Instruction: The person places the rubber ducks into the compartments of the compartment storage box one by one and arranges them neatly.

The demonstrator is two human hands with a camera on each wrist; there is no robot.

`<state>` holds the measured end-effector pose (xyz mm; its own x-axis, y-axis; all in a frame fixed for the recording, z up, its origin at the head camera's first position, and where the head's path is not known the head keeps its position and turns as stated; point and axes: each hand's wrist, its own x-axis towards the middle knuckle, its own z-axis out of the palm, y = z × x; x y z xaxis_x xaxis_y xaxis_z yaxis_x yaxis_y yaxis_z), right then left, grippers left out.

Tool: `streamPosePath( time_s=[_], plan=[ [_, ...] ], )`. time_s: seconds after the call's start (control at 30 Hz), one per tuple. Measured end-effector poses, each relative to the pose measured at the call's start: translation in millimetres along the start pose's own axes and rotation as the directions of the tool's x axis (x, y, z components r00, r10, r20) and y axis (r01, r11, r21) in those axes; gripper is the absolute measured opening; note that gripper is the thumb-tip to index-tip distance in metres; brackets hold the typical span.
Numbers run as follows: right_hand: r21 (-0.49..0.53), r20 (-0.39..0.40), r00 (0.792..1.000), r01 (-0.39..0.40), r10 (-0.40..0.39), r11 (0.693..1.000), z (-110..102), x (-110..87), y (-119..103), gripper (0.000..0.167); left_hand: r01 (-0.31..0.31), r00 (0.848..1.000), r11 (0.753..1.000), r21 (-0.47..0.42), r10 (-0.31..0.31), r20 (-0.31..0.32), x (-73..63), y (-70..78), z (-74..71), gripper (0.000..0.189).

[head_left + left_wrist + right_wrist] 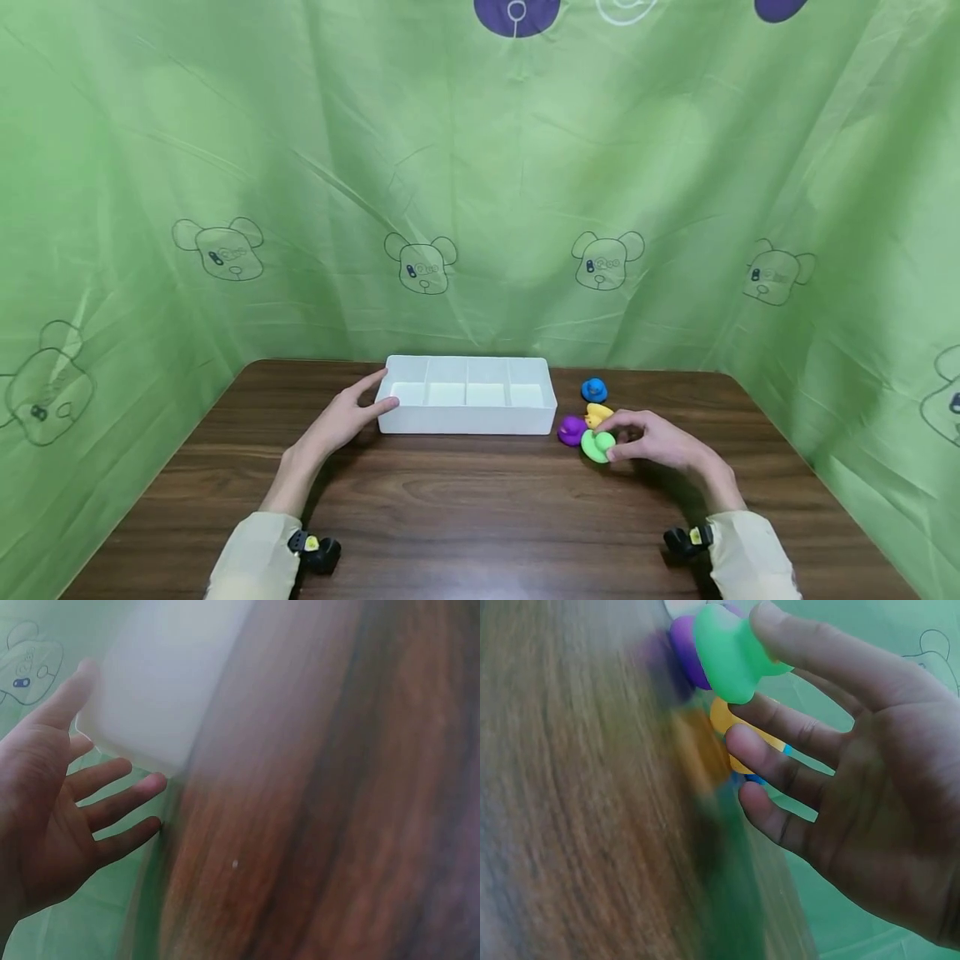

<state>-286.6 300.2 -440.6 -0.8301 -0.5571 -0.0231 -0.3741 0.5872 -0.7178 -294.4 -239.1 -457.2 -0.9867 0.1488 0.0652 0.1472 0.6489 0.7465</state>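
Observation:
My left hand (339,423) rests at the left end of a white box (465,420) divided into compartments, its thumb and forefinger spread along the rim. In the left wrist view the fingers (112,806) stretch out straight and apart beside the box's corner. Thumb and forefinger of my right hand (663,442) pinch a light green rubber duck (731,656), the other fingers loosely bent. Close behind the green duck are a purple duck (572,431) and a yellow duck (597,414). Farther back sits a blue duck (594,390).
The box and ducks are on a dark brown wood-grain table (480,517). Green curtains (495,192) with bear-head drawings hang behind the table and at both sides. A black wrist camera (318,554) is strapped to my left wrist, and another camera (684,543) to the right.

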Motion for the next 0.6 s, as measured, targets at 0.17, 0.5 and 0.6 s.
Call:
streamPosePath(
  time_s=[0.17, 0.5, 0.6],
  plan=[
    [0.007, -0.018, 1.0, -0.008, 0.008, 1.0, -1, 2.6, -3, 0.031, -0.003, 1.0, 1.0, 0.007, 0.004, -0.009, 0.2, -1.7, -0.1, 0.081],
    [-0.014, -0.098, 0.994, 0.044, -0.045, 0.999, -5, 2.6, -18, 0.032, -0.008, 1.0, 1.0, -0.017, 0.008, 0.002, 0.3, -0.9, -2.1, 0.083],
    [-0.041, -0.126, 0.991, 0.049, -0.054, 0.998, -6, 1.7, -21, 0.033, -0.012, 1.0, 1.0, -0.02, 0.012, 0.003, 0.9, 0.5, -1.5, 0.083]
  ],
)
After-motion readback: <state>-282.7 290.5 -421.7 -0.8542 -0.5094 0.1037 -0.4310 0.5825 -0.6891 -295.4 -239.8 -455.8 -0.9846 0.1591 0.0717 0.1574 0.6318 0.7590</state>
